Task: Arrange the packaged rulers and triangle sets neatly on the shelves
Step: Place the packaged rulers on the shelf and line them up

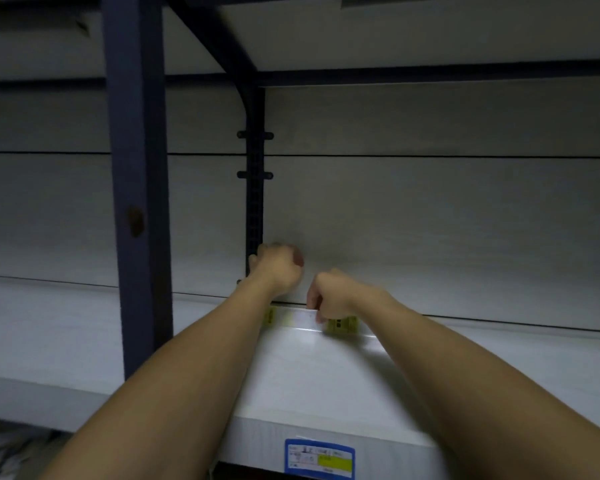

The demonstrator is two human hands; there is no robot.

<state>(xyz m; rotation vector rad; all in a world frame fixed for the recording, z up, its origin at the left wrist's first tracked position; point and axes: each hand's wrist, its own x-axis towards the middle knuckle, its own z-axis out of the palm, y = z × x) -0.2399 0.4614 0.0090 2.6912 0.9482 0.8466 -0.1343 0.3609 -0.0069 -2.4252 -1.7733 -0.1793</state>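
A long clear-wrapped ruler pack with yellow labels is laid along the back of the pale white shelf, at 12 o'clock from the blue price tag. Its top edge is pinched by the right hand. The left hand, at 10 o'clock, is clenched near the dark upright; what it grasps cannot be told.

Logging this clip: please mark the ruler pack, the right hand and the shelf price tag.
ruler pack [307, 318]: head view, clear middle stretch between its yellow labels.
right hand [333, 296]: head view, back of the hand, fingers on the pack.
price tag [320, 458]: head view, centre of the blue-framed label on the shelf's front edge.
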